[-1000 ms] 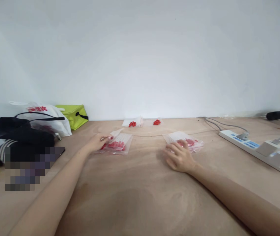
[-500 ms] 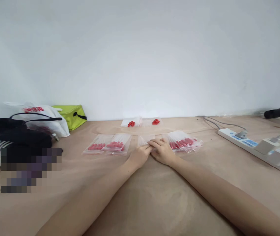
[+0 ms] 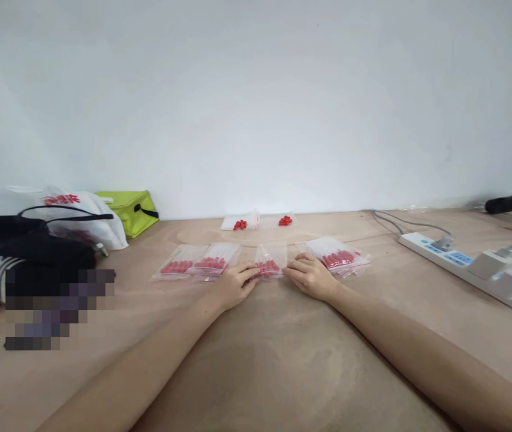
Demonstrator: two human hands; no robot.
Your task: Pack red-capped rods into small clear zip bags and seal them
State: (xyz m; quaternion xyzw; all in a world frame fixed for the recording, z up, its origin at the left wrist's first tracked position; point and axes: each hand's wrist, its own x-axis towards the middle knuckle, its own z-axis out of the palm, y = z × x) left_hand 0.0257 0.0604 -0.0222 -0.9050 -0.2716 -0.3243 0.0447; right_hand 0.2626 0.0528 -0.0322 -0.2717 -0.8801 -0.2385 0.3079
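Observation:
A small clear zip bag with red pieces (image 3: 270, 262) lies on the tan table (image 3: 283, 360) between my hands. My left hand (image 3: 234, 285) touches its left edge with the fingertips, and my right hand (image 3: 310, 277) touches its right edge. Two more clear bags of red pieces (image 3: 198, 262) lie side by side just left of my left hand. A stack of similar bags (image 3: 337, 257) sits right of my right hand. Whether either hand pinches the middle bag is unclear.
Two small bags with red pieces (image 3: 259, 222) rest by the wall. A white power strip (image 3: 463, 264) with plugs and cables runs along the right. At the left stand a black bag (image 3: 26, 246), a white plastic bag (image 3: 76, 219) and a green pouch (image 3: 130, 210).
My left hand came from the left bags to the centre and my right hand left the right stack. Both hands then parted slightly, and the middle bag now lies flat between them.

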